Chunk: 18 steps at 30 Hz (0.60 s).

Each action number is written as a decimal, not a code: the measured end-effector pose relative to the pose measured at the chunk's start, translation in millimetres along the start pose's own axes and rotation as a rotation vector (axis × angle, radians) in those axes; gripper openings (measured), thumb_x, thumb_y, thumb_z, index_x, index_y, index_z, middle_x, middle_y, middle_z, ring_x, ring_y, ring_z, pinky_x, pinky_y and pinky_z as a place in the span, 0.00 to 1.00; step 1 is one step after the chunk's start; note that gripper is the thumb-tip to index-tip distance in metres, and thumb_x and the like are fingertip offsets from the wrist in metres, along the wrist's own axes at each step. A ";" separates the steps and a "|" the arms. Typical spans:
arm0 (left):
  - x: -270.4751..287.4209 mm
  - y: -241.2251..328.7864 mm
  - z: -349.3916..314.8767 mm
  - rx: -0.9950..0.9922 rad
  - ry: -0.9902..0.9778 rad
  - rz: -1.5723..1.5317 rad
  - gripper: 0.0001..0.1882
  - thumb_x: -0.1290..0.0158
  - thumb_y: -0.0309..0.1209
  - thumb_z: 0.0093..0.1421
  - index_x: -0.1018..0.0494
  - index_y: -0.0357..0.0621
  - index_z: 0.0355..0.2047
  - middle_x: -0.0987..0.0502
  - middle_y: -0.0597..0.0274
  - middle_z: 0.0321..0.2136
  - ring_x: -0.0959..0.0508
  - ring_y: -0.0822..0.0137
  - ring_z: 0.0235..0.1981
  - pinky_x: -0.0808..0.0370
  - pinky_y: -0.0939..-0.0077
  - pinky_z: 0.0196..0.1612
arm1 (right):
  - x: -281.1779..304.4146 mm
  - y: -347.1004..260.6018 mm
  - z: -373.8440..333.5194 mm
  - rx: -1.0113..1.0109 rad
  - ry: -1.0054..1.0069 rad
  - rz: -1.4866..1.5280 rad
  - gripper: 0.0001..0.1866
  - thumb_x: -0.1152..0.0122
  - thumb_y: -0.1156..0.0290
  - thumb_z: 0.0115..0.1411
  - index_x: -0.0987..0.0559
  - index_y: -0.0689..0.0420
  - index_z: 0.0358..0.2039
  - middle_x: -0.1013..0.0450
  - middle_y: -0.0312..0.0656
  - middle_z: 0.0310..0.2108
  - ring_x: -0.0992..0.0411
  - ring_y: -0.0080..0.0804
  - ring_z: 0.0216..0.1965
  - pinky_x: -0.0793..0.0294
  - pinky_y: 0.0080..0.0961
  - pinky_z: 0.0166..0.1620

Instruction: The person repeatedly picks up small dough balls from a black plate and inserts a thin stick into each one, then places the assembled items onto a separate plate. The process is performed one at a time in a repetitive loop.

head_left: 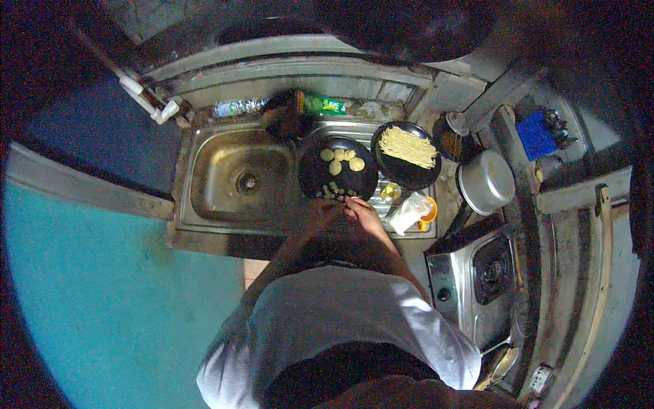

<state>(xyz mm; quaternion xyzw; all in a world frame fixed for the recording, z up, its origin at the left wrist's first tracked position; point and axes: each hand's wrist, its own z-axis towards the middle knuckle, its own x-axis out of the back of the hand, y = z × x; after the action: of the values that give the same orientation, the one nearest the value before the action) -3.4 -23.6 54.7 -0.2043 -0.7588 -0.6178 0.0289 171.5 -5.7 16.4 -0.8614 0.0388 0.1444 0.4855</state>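
Kitchen corner: dim on my feed, steel sink basin (218, 163) at left, ribbed drainboard (347, 127) at right.
Left black plate: round (310, 167), sitting on the drainboard just right of the basin; pale roundish pieces (336, 168) toward the far side, small cut bits (332, 191) along the near edge.
Left hand: (329, 209) at that near edge, right by the bits; it's in shadow, so I honestly can't tell how far open it is or if it's got anything.
Right hand: (361, 211) just beside the left one, fingers curled in toward the plate; can't make out from my end whether something's pinched there.
Right black plate: (409, 177) a bit farther back, pale strips (407, 146) heaped on it.
Drainboard extras: small container of yellowish stuff (390, 191), white bag (409, 213), orange cup (428, 214) right beside the bag.
Off right: silver pot (486, 182), plus a steel stove (463, 286) closer to the person.
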 end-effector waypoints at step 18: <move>12.0 -46.8 9.1 -0.030 -0.013 0.014 0.18 0.41 0.42 0.54 0.25 0.45 0.40 0.22 0.60 0.38 0.23 0.65 0.40 0.29 0.69 0.45 | -14.8 -15.6 14.1 -0.178 -0.343 0.602 0.15 0.56 0.56 0.66 0.30 0.51 0.28 0.42 0.26 0.16 0.47 0.16 0.14 0.42 0.16 0.20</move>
<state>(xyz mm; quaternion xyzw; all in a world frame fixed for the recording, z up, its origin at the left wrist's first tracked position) -28.7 -18.8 12.8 -0.2141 -0.7480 -0.6277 0.0253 157.6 13.3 26.6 -0.8133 0.1961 0.4264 0.3438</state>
